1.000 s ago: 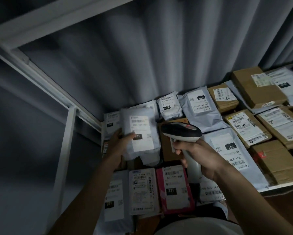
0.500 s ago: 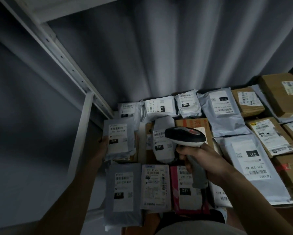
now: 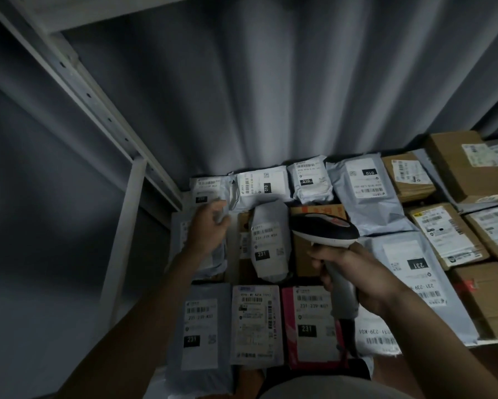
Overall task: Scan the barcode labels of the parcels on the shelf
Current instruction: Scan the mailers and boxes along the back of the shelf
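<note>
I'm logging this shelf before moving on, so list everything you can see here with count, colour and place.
grey mailer bags: about ten, grey or white, left and middle of the shelf
pink parcel: one, front row
cardboard boxes: at least six, brown, mostly right side
barcode scanner: one, black and white, above the middle parcels
shelf frame: white metal, left
curtain: grey, behind the shelf
left hand: over a grey bag at the left; grip blurred
right hand: grips the scanner handle
</note>
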